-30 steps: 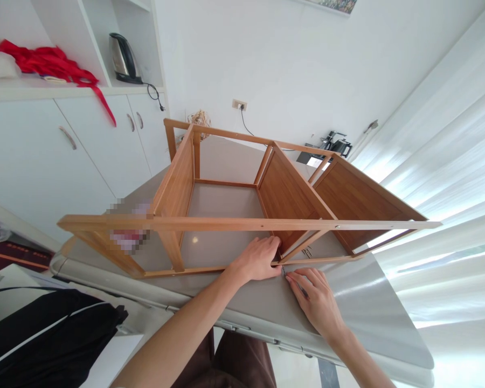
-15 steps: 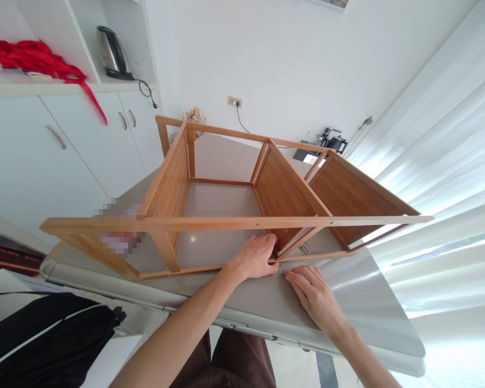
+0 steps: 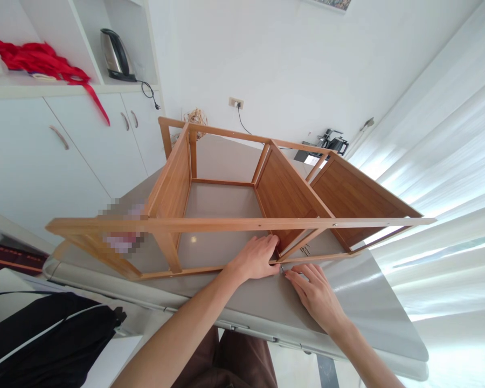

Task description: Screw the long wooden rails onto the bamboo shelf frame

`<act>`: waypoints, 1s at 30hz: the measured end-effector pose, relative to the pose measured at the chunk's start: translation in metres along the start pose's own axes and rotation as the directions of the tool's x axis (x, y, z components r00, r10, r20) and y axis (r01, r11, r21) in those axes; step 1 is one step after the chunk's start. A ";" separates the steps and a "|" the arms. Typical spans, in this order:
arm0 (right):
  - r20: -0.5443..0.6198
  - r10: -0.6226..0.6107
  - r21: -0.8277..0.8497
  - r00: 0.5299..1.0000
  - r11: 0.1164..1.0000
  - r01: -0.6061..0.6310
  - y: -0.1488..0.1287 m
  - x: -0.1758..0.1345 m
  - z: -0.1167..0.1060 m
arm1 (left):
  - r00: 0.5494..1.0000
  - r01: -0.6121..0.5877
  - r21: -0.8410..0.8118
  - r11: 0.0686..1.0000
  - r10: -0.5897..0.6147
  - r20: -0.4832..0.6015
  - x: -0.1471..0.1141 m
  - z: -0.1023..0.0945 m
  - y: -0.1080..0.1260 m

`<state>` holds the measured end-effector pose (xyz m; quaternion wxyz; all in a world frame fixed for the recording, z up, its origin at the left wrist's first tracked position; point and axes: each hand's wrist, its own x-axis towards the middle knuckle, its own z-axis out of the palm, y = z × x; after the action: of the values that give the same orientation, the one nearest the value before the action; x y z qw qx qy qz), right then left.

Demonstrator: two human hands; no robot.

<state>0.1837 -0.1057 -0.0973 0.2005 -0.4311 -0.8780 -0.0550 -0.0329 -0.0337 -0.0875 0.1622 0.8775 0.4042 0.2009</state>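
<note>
A wooden shelf unit [image 3: 226, 223] lies on its side on the grey table. My left hand [image 3: 261, 256] reaches inside it and grips the lower rail where the middle shelf panel [image 3: 289, 188] joins it, fingers inside and thumb outside. Just right of it, my right hand [image 3: 313, 291] pinches a small, thin metal hex key [image 3: 282, 269] between thumb and forefinger. The key's tip is at the outer face of that rail; whether it sits in a screw cannot be made out. Several loose screws [image 3: 305, 250] lie on the table inside the frame.
The grey table [image 3: 355, 312] has a rounded corner at right, near white curtains [image 3: 456, 215]. A kettle [image 3: 116, 56] and red ribbon [image 3: 40, 59] occupy the cabinet at left. A black bag [image 3: 36, 334] is at lower left. Another kettle [image 3: 337, 144] stands behind the shelf unit.
The whole view has shifted slightly to the right. Both hands keep almost the same place and grip, with the right fingers barely altered around the key.
</note>
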 end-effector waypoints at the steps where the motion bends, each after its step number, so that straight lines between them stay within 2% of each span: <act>1: 0.006 0.000 0.000 1.000 1.000 0.000 0.000 0.001 -0.001 | 1.000 -0.001 -0.002 1.000 0.001 -0.001 0.000 0.000 0.000; 8: 0.036 -0.008 -0.028 0.999 1.000 0.009 -0.003 0.005 -0.008 | 1.000 0.023 0.032 0.999 -0.023 0.007 -0.002 -0.003 0.004; 13: 0.029 -0.054 -0.058 0.998 0.997 0.056 0.000 0.008 -0.010 | 1.000 0.017 0.030 0.999 -0.017 0.002 -0.002 -0.003 0.005; 19: 0.090 -0.112 -0.104 0.990 0.987 0.121 0.000 0.010 -0.012 | 1.000 0.007 0.003 1.000 -0.007 0.004 -0.003 -0.004 0.003; 30: 0.038 -0.093 -0.128 0.995 0.987 0.097 -0.002 0.006 -0.007 | 1.000 0.017 -0.005 1.000 -0.017 -0.002 -0.002 -0.002 0.003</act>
<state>0.1810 -0.1047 -0.0887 0.1553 -0.4016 -0.8952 -0.1148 -0.0334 -0.0366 -0.0848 0.1658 0.8734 0.4112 0.2014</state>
